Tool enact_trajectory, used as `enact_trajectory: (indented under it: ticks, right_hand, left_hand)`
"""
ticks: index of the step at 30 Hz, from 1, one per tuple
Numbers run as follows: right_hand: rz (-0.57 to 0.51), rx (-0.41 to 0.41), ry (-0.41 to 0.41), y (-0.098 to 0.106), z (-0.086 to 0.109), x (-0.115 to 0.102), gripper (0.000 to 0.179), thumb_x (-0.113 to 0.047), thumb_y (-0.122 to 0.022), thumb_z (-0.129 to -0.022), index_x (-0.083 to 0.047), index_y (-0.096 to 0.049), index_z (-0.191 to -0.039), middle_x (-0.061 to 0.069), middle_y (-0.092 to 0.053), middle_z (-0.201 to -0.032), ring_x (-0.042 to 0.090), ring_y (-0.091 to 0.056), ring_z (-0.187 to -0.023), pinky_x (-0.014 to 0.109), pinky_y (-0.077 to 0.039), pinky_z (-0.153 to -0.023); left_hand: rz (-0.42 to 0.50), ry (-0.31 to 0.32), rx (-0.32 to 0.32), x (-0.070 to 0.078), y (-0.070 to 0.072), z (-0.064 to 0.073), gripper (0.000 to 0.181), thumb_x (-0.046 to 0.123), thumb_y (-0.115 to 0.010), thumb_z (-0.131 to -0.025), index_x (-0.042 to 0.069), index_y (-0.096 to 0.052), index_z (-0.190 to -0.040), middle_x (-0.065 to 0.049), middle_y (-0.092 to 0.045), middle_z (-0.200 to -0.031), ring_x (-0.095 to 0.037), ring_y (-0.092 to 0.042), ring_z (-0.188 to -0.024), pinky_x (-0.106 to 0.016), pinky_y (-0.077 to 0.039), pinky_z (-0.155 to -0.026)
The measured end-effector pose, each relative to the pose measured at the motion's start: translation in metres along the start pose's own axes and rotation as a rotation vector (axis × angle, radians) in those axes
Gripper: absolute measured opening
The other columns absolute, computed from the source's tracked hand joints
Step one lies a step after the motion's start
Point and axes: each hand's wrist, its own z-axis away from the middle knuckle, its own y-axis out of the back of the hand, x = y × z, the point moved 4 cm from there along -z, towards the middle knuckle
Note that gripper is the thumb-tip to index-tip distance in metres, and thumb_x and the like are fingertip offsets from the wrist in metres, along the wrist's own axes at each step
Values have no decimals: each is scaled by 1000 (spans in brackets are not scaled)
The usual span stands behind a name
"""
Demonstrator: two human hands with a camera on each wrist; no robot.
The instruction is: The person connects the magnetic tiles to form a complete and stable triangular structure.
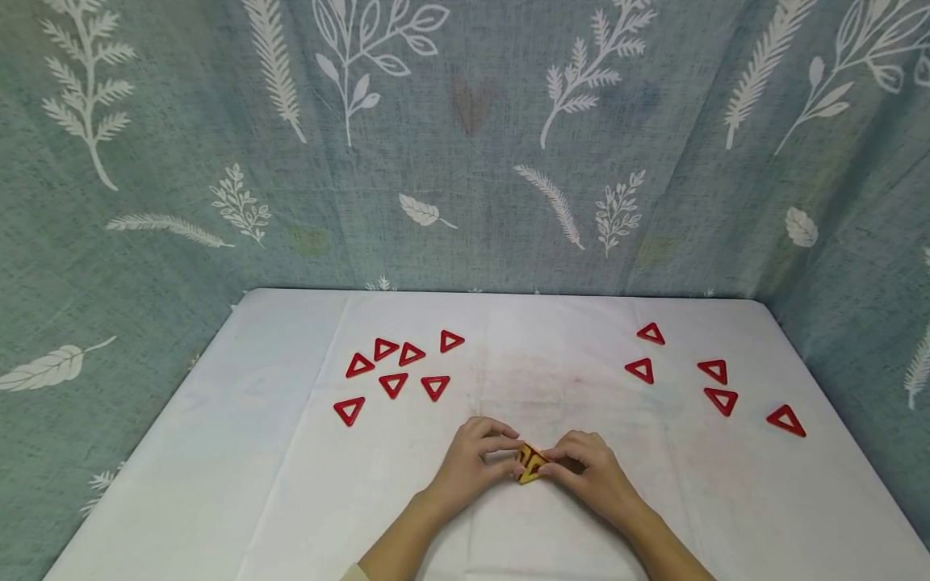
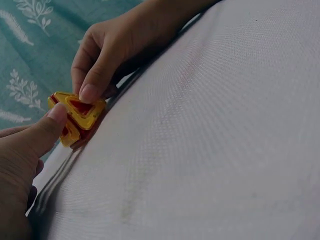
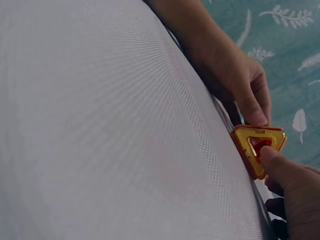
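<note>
Near the front middle of the table, both hands hold a small block of yellow and red triangular frame tiles [image 1: 533,463] joined at angles. My left hand [image 1: 478,458] pinches its left side between thumb and fingers. From the other side, my right hand [image 1: 590,470] grips it the same way. In the left wrist view, the left thumb lies on one yellow tile and the right thumb on the tile beside it. The right wrist view shows a yellow triangular face [image 3: 245,136] with a red tile behind its opening. The fingers hide the block's far faces.
Several loose red triangle tiles [image 1: 393,385] lie flat at the back left of the white-covered table [image 1: 218,484]. More red triangle tiles [image 1: 721,401] are scattered toward the back right. A green leaf-patterned cloth [image 1: 479,202] hangs behind and along both sides.
</note>
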Motion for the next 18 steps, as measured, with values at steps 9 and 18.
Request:
enact_trajectory:
  ticks: [9, 18]
  right_hand:
    - [1, -7, 7, -2, 1, 2, 22, -10, -80, -70, -16, -73, -89, -12, -63, -80, 3, -48, -71, 18, -34, -66]
    - [37, 4, -9, -1, 2, 2, 23, -10, -81, -68, -13, -75, -90, -12, -62, -80, 2, -47, -70, 18, -36, -65]
  left_hand:
    - [-118, 31, -35, 1, 1, 1, 45, 35, -81, -67, 11, -74, -104, 6, -62, -107, -13, -51, -105, -37, -38, -92]
    - [-192, 8, -65, 1, -1, 1, 48, 39, -81, -67, 12, -73, -106, 6, -60, -109, -14, -50, -107, -38, -38, -93]
